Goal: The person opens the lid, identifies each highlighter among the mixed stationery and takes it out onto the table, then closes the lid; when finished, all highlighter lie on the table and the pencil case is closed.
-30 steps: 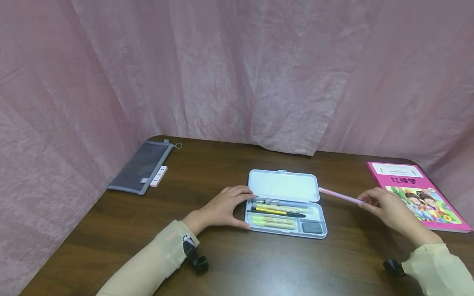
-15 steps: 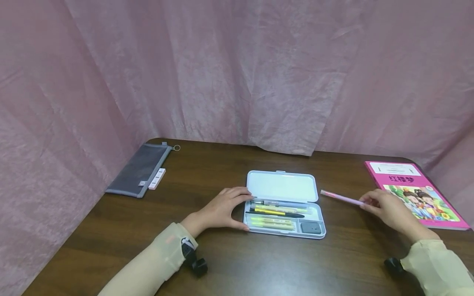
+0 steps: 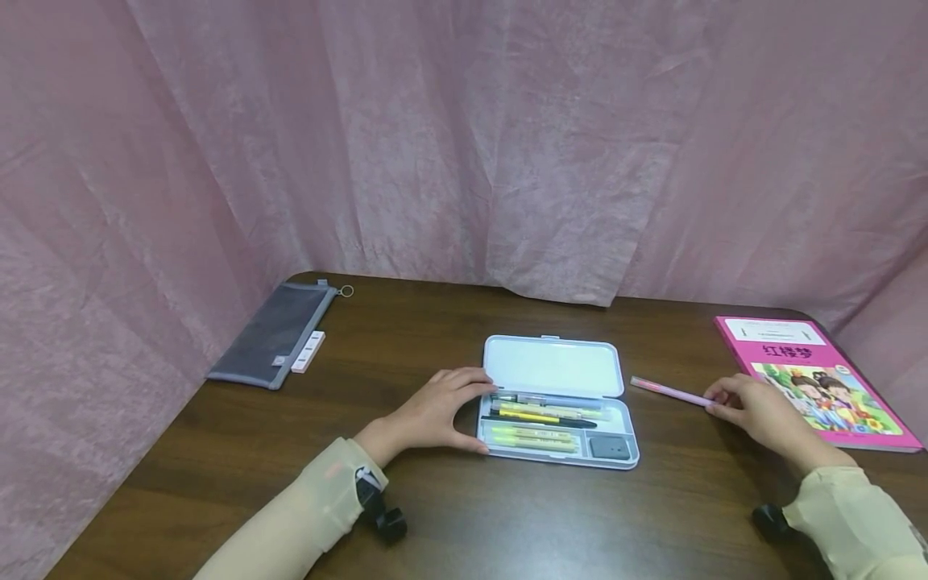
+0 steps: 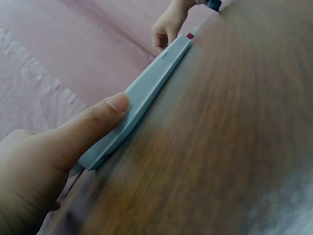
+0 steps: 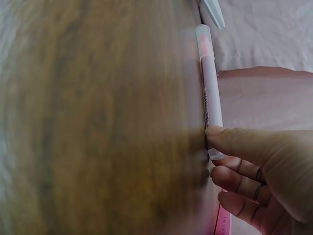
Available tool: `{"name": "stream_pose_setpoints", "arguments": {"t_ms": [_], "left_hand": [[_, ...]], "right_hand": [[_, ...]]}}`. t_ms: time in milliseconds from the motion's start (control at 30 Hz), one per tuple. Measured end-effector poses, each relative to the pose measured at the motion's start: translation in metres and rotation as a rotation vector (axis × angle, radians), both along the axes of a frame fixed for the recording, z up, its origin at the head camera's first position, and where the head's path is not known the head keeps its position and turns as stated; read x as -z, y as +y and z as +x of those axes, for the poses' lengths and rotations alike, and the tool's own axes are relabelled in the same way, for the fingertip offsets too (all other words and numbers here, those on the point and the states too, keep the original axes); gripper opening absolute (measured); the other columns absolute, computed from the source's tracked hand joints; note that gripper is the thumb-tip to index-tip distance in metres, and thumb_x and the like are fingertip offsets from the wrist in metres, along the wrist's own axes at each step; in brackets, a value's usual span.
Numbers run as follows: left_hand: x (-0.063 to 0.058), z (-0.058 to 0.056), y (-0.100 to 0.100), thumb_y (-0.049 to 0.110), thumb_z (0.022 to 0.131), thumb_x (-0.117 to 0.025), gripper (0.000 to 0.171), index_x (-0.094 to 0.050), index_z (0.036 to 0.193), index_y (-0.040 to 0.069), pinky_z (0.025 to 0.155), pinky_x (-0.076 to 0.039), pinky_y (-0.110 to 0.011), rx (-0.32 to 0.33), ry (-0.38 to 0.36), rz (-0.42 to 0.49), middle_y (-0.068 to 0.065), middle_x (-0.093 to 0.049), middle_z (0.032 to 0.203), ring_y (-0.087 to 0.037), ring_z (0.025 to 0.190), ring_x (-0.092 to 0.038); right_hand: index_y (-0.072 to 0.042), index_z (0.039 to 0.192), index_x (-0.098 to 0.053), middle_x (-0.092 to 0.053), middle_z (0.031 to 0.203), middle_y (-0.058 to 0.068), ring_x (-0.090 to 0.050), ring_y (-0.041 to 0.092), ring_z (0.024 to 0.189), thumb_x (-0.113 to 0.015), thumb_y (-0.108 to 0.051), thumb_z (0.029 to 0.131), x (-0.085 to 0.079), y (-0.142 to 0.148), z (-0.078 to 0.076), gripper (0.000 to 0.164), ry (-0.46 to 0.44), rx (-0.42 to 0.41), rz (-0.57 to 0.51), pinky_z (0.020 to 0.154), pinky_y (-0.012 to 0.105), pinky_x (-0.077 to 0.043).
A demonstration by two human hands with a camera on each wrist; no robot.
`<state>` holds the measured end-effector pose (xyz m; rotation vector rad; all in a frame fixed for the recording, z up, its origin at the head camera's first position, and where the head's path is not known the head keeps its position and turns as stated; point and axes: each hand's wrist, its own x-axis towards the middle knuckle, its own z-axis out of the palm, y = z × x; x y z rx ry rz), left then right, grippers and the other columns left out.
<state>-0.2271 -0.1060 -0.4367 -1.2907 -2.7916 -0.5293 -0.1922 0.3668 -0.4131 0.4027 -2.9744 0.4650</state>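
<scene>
A pale blue plastic pencil case [image 3: 623, 419] lies with its lid raised on the table. Several pens [image 3: 540, 415] and a dark grey eraser [image 3: 609, 447] are in its tray. My left hand [image 3: 442, 409] holds the case's left end, with the thumb [image 4: 100, 117] on the front wall and the fingers at the back. To the right of the case, my right hand [image 3: 750, 407] pinches the end of a lilac pen [image 3: 673, 392] with a clear cap and pink tip. In the right wrist view the pen [image 5: 211, 90] lies low along the tabletop.
A pink book [image 3: 732, 342] with a cartoon cover lies beyond my right hand. At the far left are a grey mesh zip pouch [image 3: 268, 334] and a small white block-shaped item [image 3: 308, 352]. A pink curtain [image 3: 435, 145] hangs behind the wooden table [image 3: 406, 322].
The lilac pen has shifted slightly right and towards me in my right hand, and its capped end is now farther from the case lid. My left hand keeps its place on the case.
</scene>
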Motion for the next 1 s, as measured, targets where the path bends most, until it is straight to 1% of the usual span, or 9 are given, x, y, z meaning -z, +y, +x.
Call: {"name": "stream_pose_setpoints", "arguments": {"t_ms": [333,567,667,833,900,1000], "left_hand": [[-0.001,0.000,0.000,0.069,0.072,-0.069,0.086,-0.047,0.141,0.024,0.115,-0.030,-0.043,0.001,-0.004,0.000,0.004,-0.044,0.147,-0.015,0.140,-0.035],[-0.002,0.000,0.001,0.070,0.072,-0.068,0.087,-0.047,0.142,0.023,0.115,-0.031,-0.043,0.001,-0.004,0.000,0.004,-0.044,0.147,-0.016,0.140,-0.036],[-0.001,-0.001,0.001,0.070,0.072,-0.068,0.086,-0.047,0.142,0.024,0.115,-0.030,-0.042,0.003,-0.004,0.001,0.004,-0.044,0.147,-0.015,0.140,-0.035],[0.000,-0.001,0.000,0.073,0.072,-0.065,0.087,-0.046,0.142,0.025,0.115,-0.031,-0.043,0.005,-0.002,-0.003,0.005,-0.044,0.147,-0.015,0.140,-0.035],[0.001,-0.001,-0.001,0.074,0.072,-0.064,0.087,-0.046,0.142,0.025,0.115,-0.031,-0.043,0.005,-0.006,-0.001,0.005,-0.044,0.147,-0.015,0.140,-0.035],[0.001,-0.001,-0.001,0.074,0.072,-0.064,0.087,-0.046,0.142,0.025,0.115,-0.031,-0.043,0.003,-0.014,0.002,0.005,-0.044,0.147,-0.014,0.140,-0.035]], "right_hand": [[-0.006,0.088,-0.069,-0.060,0.075,-0.004,-0.045,0.001,0.067,-0.075,-0.012,0.081,-0.004,-0.001,0.000,0.011,-0.009,0.001,0.005,0.060,0.024,-0.040],[-0.005,0.090,-0.069,-0.061,0.076,-0.003,-0.047,0.004,0.068,-0.075,-0.015,0.081,-0.004,0.000,0.000,0.015,-0.038,0.011,0.004,0.060,0.025,-0.041],[-0.006,0.089,-0.069,-0.061,0.075,-0.004,-0.046,0.001,0.067,-0.076,-0.015,0.081,-0.005,0.000,0.000,0.014,-0.013,-0.002,0.000,0.059,0.024,-0.041],[-0.008,0.088,-0.070,-0.063,0.074,-0.006,-0.046,-0.008,0.066,-0.077,-0.011,0.078,-0.010,0.000,0.002,0.012,0.069,-0.029,-0.022,0.058,0.023,-0.043],[-0.007,0.089,-0.070,-0.064,0.075,-0.005,-0.046,-0.009,0.066,-0.076,-0.012,0.079,-0.013,0.000,0.004,0.013,0.071,-0.019,-0.026,0.058,0.023,-0.043],[-0.006,0.093,-0.070,-0.065,0.077,-0.003,-0.047,-0.008,0.067,-0.076,-0.016,0.081,-0.019,-0.003,0.005,0.016,0.045,0.011,-0.030,0.059,0.023,-0.044]]}}
